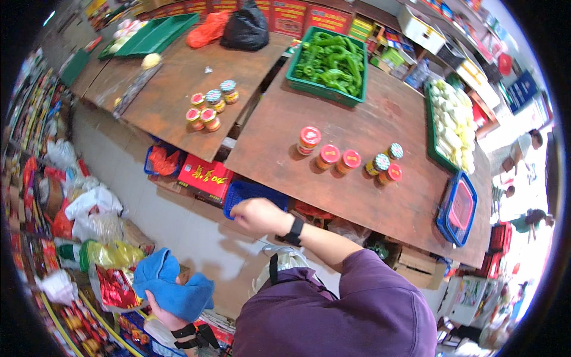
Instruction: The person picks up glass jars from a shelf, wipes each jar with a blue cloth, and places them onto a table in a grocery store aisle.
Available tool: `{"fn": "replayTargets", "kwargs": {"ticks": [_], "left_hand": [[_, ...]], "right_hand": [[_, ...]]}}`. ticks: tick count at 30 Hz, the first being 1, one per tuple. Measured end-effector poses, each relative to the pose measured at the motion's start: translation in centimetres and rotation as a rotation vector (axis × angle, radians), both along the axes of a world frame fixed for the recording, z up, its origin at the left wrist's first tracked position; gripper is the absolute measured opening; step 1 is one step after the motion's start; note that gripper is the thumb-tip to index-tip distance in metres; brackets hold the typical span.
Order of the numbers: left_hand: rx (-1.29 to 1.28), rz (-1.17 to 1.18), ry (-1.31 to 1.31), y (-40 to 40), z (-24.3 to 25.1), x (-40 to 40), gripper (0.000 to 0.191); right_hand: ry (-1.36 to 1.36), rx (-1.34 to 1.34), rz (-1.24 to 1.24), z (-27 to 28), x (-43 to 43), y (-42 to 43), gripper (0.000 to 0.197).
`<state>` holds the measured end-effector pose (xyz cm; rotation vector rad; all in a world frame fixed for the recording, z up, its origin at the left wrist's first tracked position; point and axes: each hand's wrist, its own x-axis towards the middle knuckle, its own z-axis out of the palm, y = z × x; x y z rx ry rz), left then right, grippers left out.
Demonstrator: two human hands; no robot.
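Note:
My left hand [164, 311], with black straps at the wrist, grips a blue cloth [178, 290] at the lower left. In front of my body, my right hand [261, 216] has its fingers curled downward; whether they hold anything is hidden. A black watch [295, 230] is on that wrist. Behind this hand, below the table edge, is a blue plastic basket [256, 191]. Red-lidded jars [329, 154] stand on the near wooden table [276, 134], beside jars with patterned lids [381, 161]. More small jars [208, 118] are grouped on the left table [174, 85].
A green crate of green peppers [330, 91] and a crate of pale vegetables [453, 125] sit on the table. Blue and pink baskets [457, 209] lie at its right end. Packed shelves [33, 134] and bags [96, 212] line the left. Several people are in the right background.

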<state>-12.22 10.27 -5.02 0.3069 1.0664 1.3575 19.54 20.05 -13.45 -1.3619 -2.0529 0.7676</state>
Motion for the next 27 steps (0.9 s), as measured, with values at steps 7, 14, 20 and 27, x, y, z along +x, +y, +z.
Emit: {"fn": "replayTargets", "kwargs": {"ticks": [7,14,20,27], "left_hand": [[-0.006,-0.101,0.049,6.7,0.3,6.3,0.060],[0.031,-0.277,0.008,8.3,-1.0,8.5,0.060],[0.013,-0.266,0.035,8.0,-1.3,9.2,0.061],[-0.001,-0.303,-0.019,7.4,-1.4,9.6,0.066]], "right_hand": [[-0.236,0.199,-1.246,0.0,22.7,-5.8,0.033],[-0.461,-0.156,-1.287,-4.2,34.2,-11.4,0.071],[-0.417,-0.292,-1.338,-6.5,34.0,-10.1,0.073],[-0.470,-0.095,-1.329,-6.0,31.6,-9.9,0.058]]}}
